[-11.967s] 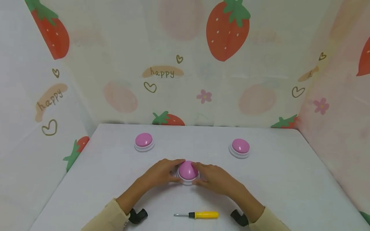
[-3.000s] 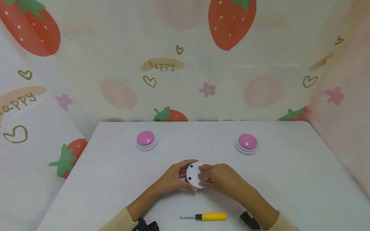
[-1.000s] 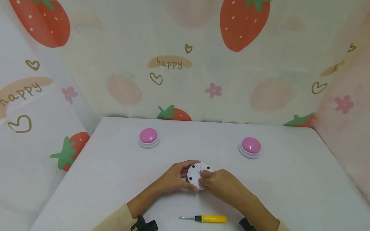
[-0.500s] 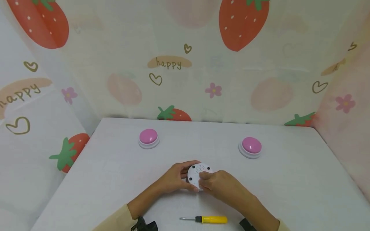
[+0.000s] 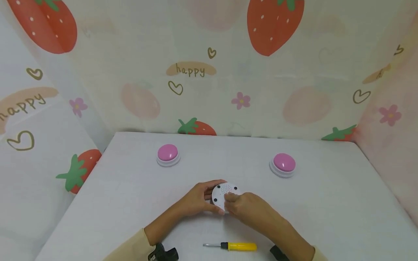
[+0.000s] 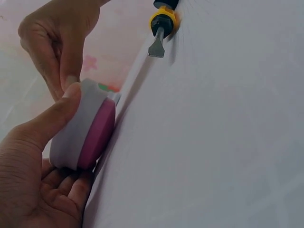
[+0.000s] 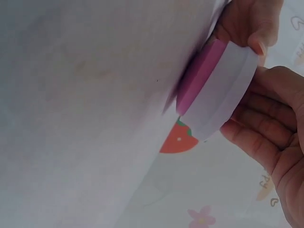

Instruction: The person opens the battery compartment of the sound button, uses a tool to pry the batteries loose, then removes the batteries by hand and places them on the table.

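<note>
A round push button with a pink dome and white base (image 5: 218, 195) is held upside down in the head view, its perforated underside with black dots facing up. My left hand (image 5: 199, 201) grips its rim, thumb at the near side and fingers round the far side. The pink dome (image 6: 99, 133) faces the table in the left wrist view. My right hand (image 5: 249, 208) has curled fingers, their tips touching the underside. In the right wrist view these fingers lie against the white base (image 7: 221, 90); whether they pinch anything small is hidden.
A flat-blade screwdriver (image 5: 241, 246) with a yellow handle lies near the table's front. Two more pink push buttons stand dome up farther back, one left (image 5: 168, 154) and one right (image 5: 283, 165). A strawberry-patterned backdrop (image 5: 241, 87) rises behind the white table (image 5: 326, 203).
Twelve seconds ago the button sat dome up between both hands; by three seconds ago it was turned over. Since then the right fingers have drawn slightly closer together on the underside.
</note>
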`<state>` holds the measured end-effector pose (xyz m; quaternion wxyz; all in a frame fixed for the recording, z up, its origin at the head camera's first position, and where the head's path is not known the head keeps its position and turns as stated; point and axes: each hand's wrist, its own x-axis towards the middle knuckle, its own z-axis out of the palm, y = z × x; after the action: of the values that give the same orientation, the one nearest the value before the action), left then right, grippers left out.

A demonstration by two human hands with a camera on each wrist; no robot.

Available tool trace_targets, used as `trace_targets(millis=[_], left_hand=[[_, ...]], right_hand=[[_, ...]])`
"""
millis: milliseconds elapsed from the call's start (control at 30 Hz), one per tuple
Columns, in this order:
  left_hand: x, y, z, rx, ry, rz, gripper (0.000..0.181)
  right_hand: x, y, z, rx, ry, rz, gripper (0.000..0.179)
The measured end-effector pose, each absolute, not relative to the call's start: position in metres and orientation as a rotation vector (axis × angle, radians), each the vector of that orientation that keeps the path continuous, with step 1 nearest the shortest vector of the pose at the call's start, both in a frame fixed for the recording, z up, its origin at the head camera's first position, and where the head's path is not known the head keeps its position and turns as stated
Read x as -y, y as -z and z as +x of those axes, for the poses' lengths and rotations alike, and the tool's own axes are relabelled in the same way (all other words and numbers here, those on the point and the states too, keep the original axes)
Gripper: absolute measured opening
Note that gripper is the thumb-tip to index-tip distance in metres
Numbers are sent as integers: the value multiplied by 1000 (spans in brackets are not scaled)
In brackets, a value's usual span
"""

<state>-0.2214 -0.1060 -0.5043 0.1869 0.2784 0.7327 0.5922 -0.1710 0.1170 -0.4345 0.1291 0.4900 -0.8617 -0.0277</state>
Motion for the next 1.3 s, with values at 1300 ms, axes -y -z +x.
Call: trace_targets(millis=[1300], left_hand=[[105,505,-224,-2051,-1670,801,87]], right_hand=[[-103,417,-164,2806,325,1342,26]])
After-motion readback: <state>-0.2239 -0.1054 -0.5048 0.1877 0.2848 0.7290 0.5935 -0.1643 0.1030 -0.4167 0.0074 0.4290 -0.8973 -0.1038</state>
